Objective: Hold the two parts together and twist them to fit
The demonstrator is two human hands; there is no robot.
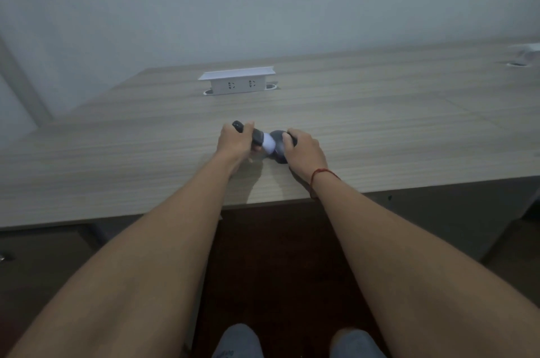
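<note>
My left hand [233, 143] grips a dark handle-shaped device [248, 131] whose white rounded end [268, 145] points right. That white end meets a dark grey rounded object [278, 147], which my right hand [304, 151] holds from the right with curled fingers. Both hands are low over the wooden table [380, 124], a little in from its near edge. A red string is tied round my right wrist. What exactly the two parts are stays unclear in the dim, blurred view.
A white pop-up socket box [238, 81] stands on the table behind the hands, with two outlets facing me. A white object [526, 52] lies at the far right. My knees show at the bottom, beneath the table edge.
</note>
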